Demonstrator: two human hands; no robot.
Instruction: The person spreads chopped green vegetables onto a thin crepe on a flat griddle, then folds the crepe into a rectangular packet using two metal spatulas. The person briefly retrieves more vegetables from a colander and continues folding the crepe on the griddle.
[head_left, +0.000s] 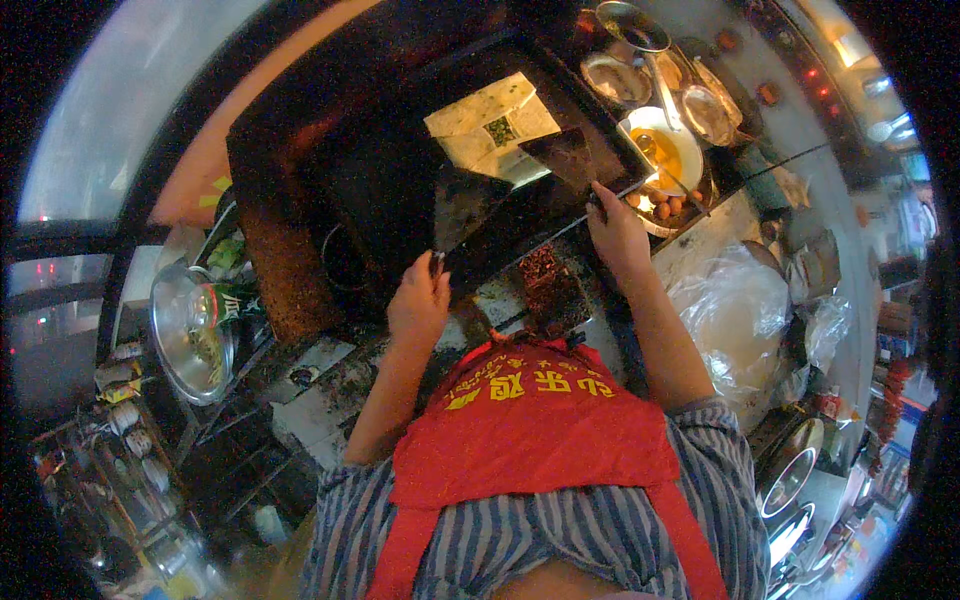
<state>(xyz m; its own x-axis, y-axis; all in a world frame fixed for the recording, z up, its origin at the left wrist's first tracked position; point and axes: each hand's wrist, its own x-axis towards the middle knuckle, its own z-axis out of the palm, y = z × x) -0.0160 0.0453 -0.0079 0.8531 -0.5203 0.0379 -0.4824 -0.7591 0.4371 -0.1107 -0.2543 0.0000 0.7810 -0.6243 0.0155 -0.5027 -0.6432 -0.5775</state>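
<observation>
A folded pale flatbread (480, 120), flecked with dark bits, lies on the black griddle (360, 165). Through a gap in its middle shows chopped green filling (501, 131). My left hand (420, 304) grips the handle of a flat metal scraper (463, 210), whose blade is by the bread's near left side. In my right hand (621, 232) is another scraper (566, 155), its wide blade overlapping the bread's right side. Whether either blade reaches under the bread cannot be seen.
Right of the griddle stand a white bowl (694, 142) of beaten egg, several eggs (667, 206), and a ladle (664, 90). Clear plastic (731, 315) covers pale round pieces. A metal bowl (169, 330) holds shredded food at left. Dark red sauce (551, 281) sits before my apron.
</observation>
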